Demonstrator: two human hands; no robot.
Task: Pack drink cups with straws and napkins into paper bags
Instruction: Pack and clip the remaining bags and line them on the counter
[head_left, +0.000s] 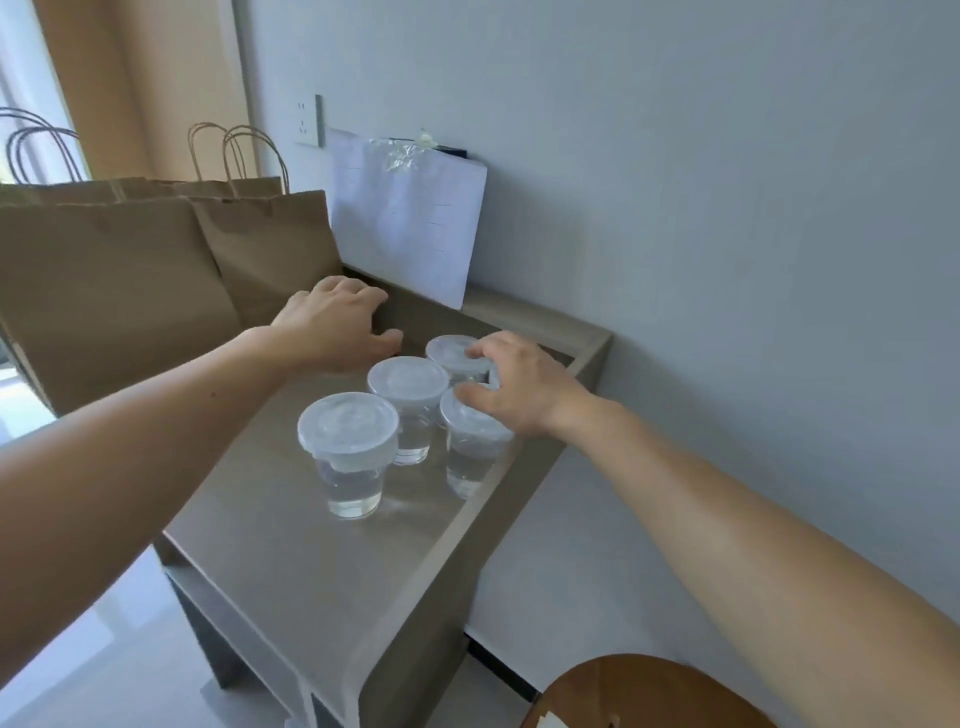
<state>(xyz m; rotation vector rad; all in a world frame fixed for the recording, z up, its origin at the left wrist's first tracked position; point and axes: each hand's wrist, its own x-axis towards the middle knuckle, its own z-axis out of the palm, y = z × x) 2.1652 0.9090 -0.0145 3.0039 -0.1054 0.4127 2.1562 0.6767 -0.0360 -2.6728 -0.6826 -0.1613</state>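
Cups (408, 382) cluster on the surface (337, 571) beside paper bags (104, 291) for packing; right hand (519, 387) fingers curl over the far cup (449, 348), grip unclear; left hand (332, 322) spread, empty.

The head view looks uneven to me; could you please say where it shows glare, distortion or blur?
In the head view, daylight washes out the upper-left corner; the table top carries a soft sheen around the cups; wide-angle bending tilts the wall and stretches both forearms; the right hand at the cups looks slightly soft.
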